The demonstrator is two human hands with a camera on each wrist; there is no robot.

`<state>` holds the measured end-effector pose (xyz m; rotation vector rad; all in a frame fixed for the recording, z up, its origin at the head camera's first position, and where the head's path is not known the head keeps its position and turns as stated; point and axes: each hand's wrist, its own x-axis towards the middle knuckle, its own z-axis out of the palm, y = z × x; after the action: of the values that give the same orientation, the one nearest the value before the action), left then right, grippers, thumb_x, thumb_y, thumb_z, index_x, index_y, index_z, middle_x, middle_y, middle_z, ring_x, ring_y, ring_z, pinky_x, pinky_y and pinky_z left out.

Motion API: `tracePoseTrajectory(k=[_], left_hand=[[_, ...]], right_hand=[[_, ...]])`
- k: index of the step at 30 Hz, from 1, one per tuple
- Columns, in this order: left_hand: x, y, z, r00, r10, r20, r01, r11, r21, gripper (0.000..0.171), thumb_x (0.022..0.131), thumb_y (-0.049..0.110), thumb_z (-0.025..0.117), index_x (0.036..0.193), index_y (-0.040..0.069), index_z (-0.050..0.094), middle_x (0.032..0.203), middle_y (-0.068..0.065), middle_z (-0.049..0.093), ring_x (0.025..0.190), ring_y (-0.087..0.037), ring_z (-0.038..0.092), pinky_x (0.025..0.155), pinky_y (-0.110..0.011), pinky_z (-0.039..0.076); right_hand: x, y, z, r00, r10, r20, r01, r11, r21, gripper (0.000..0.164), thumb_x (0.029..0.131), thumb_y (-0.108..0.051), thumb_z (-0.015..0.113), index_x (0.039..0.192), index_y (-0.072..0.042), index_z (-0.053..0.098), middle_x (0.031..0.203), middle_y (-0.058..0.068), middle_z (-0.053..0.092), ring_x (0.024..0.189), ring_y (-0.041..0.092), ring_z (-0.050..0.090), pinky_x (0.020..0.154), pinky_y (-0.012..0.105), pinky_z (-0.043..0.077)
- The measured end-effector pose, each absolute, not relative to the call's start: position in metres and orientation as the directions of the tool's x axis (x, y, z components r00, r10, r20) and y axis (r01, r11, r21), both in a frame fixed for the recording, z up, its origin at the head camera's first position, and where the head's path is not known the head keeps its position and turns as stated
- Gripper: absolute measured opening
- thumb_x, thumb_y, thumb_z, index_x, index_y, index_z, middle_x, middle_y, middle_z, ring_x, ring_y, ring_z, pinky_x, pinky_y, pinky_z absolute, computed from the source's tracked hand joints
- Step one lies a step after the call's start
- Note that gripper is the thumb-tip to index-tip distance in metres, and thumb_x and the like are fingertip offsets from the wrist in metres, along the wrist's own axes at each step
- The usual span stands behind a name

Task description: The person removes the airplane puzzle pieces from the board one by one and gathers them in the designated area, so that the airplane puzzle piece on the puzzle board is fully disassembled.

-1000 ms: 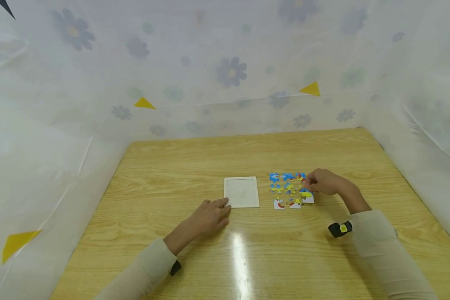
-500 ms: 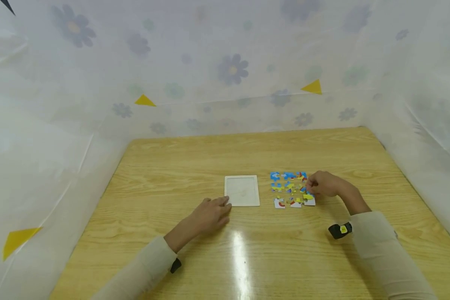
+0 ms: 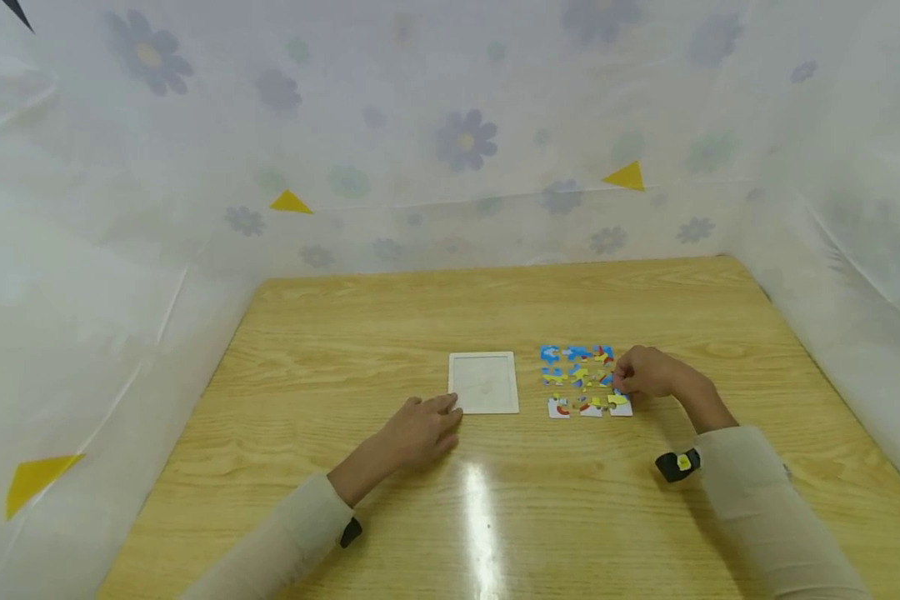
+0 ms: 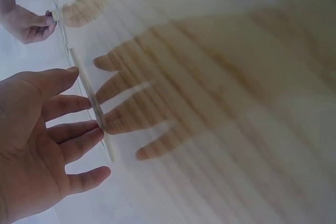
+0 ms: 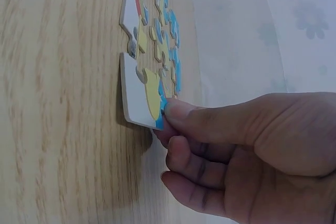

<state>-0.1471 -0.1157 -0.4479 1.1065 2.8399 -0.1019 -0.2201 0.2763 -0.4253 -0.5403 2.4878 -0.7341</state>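
In the head view, my left hand (image 3: 420,432) rests with extended fingers at the near left corner of a square white puzzle frame (image 3: 485,410). Its fingertips (image 4: 97,125) touch the frame's edge in the left wrist view. My right hand (image 3: 648,372) pinches a corner puzzle piece (image 5: 139,93) between thumb and index finger. White, yellow and blue show on this piece, which lies at the near right of the other pieces. Those pieces, among them a blue one (image 3: 549,354) and a white-and-red one (image 3: 558,408), lie spaced in rows right of the frame.
The wood-grain table (image 3: 360,333) carries the frame and pieces. A pale flower-print sheet (image 3: 390,167) hangs behind it, and plain white sheeting (image 3: 105,317) flanks the sides. A bright light reflection crosses the near middle of the tabletop.
The corner puzzle piece has shifted a little right and toward me, with my right hand pinching it. My left hand has stayed at the frame.
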Motion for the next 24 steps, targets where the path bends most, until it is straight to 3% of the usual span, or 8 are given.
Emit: tracePoseTrajectory(k=[13,20,24], left_hand=[[-0.147,-0.117,-0.447,-0.734,0.668,-0.121,0.676,0.736,-0.031,0.045,0.097,0.038,0.051,0.133,0.012,0.054,0.144,-0.01,0.048,0.131,-0.022,0.048,0.098,-0.045,0.046],[-0.155,-0.12,-0.447,-0.734,0.671,-0.106,0.66,0.742,0.118,0.041,0.097,0.033,0.052,0.13,0.01,0.057,0.141,-0.012,0.051,0.128,-0.026,0.051,0.101,-0.044,0.046],[-0.163,-0.123,-0.446,-0.745,0.667,-0.015,0.65,0.729,0.214,0.037,0.098,0.026,0.053,0.128,0.005,0.059,0.133,-0.014,0.057,0.121,-0.027,0.057,0.099,-0.041,0.048]], right_hand=[[-0.224,0.273,-0.429,-0.826,-0.439,-0.352,-0.199,0.813,-0.548,0.016,0.09,-0.002,0.056,0.078,-0.002,0.067,0.075,0.004,0.064,0.062,0.014,0.051,0.059,0.027,0.042],[-0.225,0.274,-0.414,-0.848,-0.405,-0.341,-0.204,0.844,-0.497,0.016,0.089,-0.003,0.055,0.082,-0.004,0.069,0.081,0.007,0.066,0.068,0.016,0.055,0.061,0.028,0.045],[-0.226,0.275,-0.41,-0.863,-0.386,-0.326,-0.194,0.849,-0.492,0.017,0.09,-0.002,0.052,0.085,-0.001,0.069,0.078,0.01,0.065,0.066,0.018,0.056,0.058,0.029,0.045]])
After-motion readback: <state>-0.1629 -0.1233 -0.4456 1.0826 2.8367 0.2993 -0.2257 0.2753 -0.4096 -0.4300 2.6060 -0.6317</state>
